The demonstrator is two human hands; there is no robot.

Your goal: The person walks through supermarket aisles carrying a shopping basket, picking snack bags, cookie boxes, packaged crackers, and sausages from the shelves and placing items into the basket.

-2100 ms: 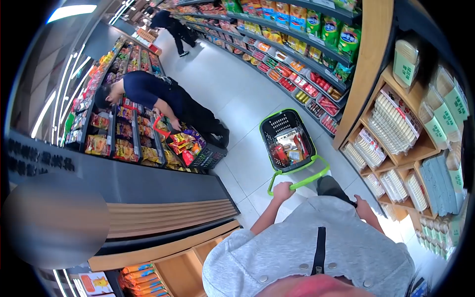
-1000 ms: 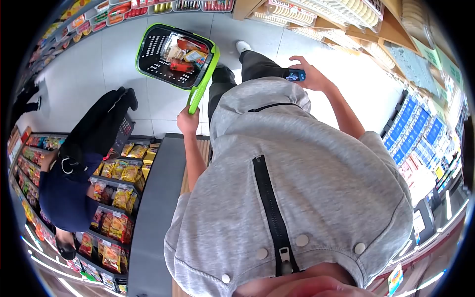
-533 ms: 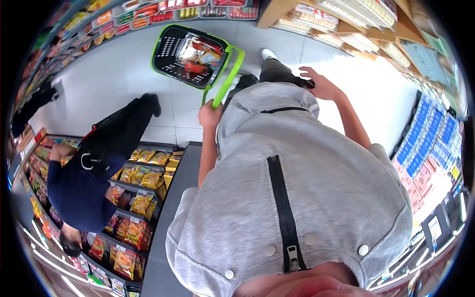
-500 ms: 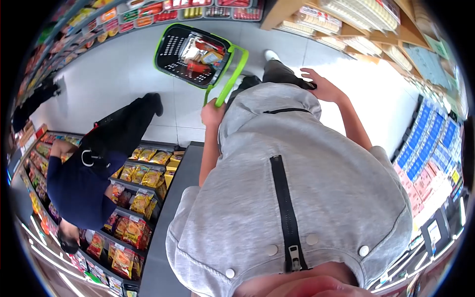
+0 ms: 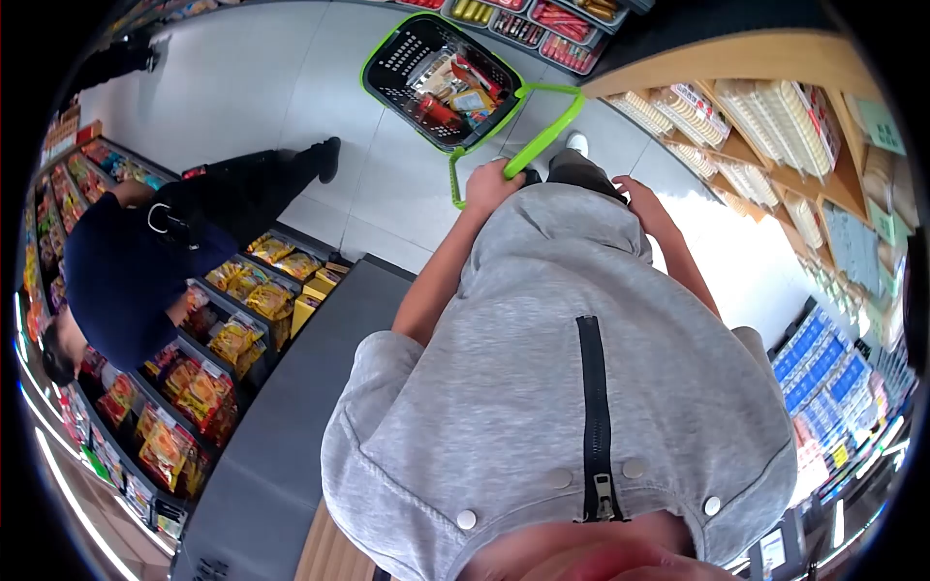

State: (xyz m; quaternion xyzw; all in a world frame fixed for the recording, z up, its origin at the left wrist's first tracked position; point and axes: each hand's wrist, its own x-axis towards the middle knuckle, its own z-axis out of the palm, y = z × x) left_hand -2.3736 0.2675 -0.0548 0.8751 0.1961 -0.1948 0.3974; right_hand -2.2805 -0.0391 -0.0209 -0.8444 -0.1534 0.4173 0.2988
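Observation:
My left hand (image 5: 491,187) is closed around the green handle (image 5: 542,140) of a black basket with a green rim (image 5: 378,53). The basket rests on the floor ahead. Inside it lie several packaged goods, among them a red pack (image 5: 438,111) and a yellowish pack (image 5: 472,101). My right hand (image 5: 647,207) is beside my right thigh, its fingers curled at a small dark thing (image 5: 620,190) that I cannot make out. Part of that hand is hidden by my grey top.
At the left, a person in dark clothes (image 5: 126,271) leans over snack shelves (image 5: 232,344). A grey counter (image 5: 300,407) is near my left arm. Wooden shelves (image 5: 736,58) with packed goods stand at the right. Another person's dark legs (image 5: 111,66) show at the upper left.
My view has turned, so the basket and my left hand sit further right and higher. The wooden shelves show more fully. My left hand still holds the handle.

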